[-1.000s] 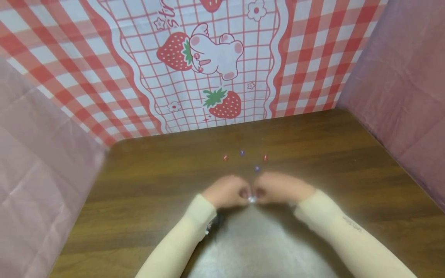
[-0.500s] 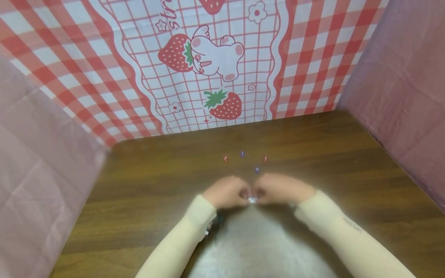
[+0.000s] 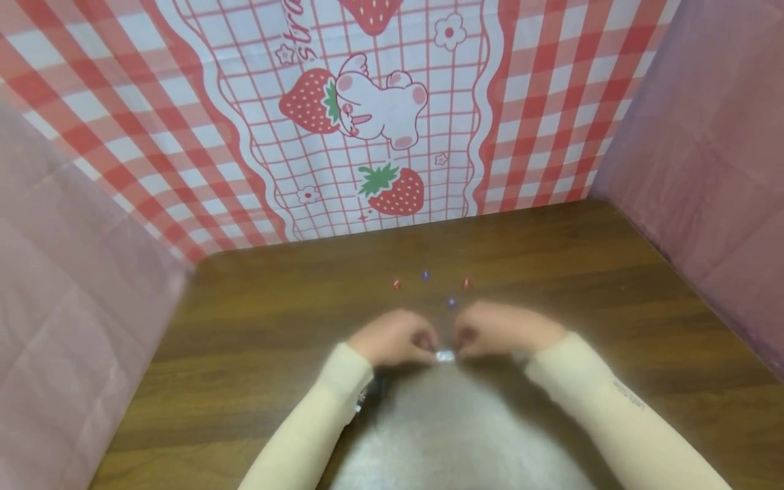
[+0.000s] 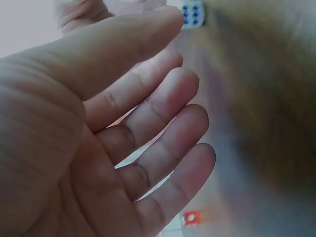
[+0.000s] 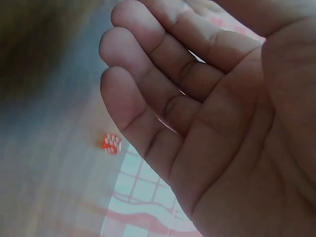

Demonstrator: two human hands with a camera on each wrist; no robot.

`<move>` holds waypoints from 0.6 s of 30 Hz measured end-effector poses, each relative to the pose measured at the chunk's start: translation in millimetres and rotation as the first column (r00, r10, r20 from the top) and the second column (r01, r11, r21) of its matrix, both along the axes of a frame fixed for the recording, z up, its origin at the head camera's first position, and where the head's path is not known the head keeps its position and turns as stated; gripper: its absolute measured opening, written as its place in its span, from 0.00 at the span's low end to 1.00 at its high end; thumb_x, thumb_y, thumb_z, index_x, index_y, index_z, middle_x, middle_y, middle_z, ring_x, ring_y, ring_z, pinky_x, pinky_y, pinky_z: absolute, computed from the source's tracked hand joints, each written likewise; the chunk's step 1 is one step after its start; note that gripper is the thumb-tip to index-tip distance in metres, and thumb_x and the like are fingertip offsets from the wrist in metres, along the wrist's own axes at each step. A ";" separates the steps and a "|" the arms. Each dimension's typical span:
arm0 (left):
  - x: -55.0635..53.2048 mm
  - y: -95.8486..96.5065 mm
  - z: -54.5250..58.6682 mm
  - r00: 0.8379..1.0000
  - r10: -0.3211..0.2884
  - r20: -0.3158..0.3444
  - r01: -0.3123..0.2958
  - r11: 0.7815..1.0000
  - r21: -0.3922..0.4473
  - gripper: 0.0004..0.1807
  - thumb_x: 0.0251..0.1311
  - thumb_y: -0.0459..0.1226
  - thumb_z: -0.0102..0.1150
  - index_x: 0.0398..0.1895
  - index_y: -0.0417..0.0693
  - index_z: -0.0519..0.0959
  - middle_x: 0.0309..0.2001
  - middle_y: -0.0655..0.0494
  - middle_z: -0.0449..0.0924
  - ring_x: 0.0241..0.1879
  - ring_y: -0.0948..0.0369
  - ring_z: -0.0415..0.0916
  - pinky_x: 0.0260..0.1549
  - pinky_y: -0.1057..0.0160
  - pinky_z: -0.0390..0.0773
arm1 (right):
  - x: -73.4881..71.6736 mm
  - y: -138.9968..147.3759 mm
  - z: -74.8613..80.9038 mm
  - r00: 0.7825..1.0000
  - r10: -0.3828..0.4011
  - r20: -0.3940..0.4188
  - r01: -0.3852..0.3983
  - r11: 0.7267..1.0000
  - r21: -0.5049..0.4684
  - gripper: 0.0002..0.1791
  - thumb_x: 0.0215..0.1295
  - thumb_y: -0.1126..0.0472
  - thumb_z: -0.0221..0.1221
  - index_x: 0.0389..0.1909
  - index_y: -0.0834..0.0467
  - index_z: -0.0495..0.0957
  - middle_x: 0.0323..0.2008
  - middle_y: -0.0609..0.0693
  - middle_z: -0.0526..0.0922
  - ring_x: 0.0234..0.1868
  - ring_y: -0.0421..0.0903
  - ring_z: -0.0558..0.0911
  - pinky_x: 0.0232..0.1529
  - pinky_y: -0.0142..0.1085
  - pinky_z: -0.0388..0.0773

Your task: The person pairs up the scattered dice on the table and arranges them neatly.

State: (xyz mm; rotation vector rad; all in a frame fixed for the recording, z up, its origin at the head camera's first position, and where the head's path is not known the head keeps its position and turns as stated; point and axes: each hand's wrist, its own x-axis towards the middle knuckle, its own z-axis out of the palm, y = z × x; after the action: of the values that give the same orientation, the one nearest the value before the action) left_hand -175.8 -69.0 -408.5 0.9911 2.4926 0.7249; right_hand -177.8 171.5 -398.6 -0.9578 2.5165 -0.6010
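Small white dice (image 3: 445,355) sit side by side between the two hands in the head view. My left hand (image 3: 392,340) has its thumb tip right at their left side; in the left wrist view one white die (image 4: 193,14) shows blue pips past the thumb, and the other fingers lie loosely bent. My right hand (image 3: 505,332) stands just right of the dice, its fingers gently curved with nothing in the palm in the right wrist view. That hand's thumb tip is out of the right wrist view.
Beyond the hands on the wooden table (image 3: 275,306) lie a left red die (image 3: 397,284), a far blue die (image 3: 426,275), a right red die (image 3: 467,283) and a near blue die (image 3: 452,302). A checked strawberry cloth (image 3: 551,136) hangs behind.
The hands have drawn slightly apart, left hand leftward and right hand rightward, and more of the white dice shows between them. The red and blue dice stay put.
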 end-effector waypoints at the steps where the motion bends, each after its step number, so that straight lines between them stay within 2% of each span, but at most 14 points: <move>1: -0.5 -2.2 1.7 1.000 0.017 0.000 -0.017 1.000 0.007 0.11 0.59 0.47 0.74 0.42 0.58 0.86 0.37 0.72 0.84 0.37 0.72 0.79 0.42 0.69 0.81 | -0.5 2.5 1.5 1.000 -0.028 0.010 0.028 1.000 0.008 0.06 0.61 0.58 0.71 0.37 0.44 0.86 0.29 0.32 0.83 0.30 0.34 0.82 0.35 0.33 0.83; 7: -6.4 -12.1 8.4 0.988 0.129 -0.081 -0.127 0.992 0.024 0.13 0.62 0.43 0.71 0.49 0.54 0.85 0.42 0.66 0.85 0.41 0.69 0.80 0.46 0.66 0.82 | -5.5 14.8 7.4 0.985 -0.172 0.003 0.172 0.985 -0.001 0.09 0.62 0.57 0.72 0.42 0.42 0.85 0.35 0.33 0.85 0.37 0.35 0.83 0.42 0.38 0.85; 13: -13.1 -17.2 7.7 0.957 0.231 -0.173 -0.229 0.973 0.036 0.14 0.65 0.43 0.69 0.51 0.51 0.84 0.44 0.60 0.86 0.43 0.64 0.81 0.48 0.61 0.83 | -15.4 20.2 0.2 0.960 -0.272 -0.065 0.271 0.962 -0.031 0.12 0.61 0.57 0.73 0.43 0.42 0.84 0.37 0.36 0.84 0.40 0.37 0.83 0.45 0.40 0.86; 18: -19.0 -23.4 5.0 0.927 0.322 -0.190 -0.316 0.947 0.064 0.17 0.64 0.43 0.70 0.54 0.52 0.82 0.49 0.58 0.85 0.48 0.61 0.81 0.51 0.57 0.82 | -26.3 22.4 -8.2 0.943 -0.320 -0.093 0.312 0.946 -0.085 0.12 0.62 0.57 0.73 0.44 0.46 0.83 0.38 0.40 0.85 0.41 0.41 0.84 0.45 0.43 0.86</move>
State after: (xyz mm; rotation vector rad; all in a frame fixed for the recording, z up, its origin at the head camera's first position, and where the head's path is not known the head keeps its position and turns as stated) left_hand -194.9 -92.4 -403.5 0.7017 2.8666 0.7976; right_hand -204.1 193.9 -406.8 -0.6228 2.7866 -0.7545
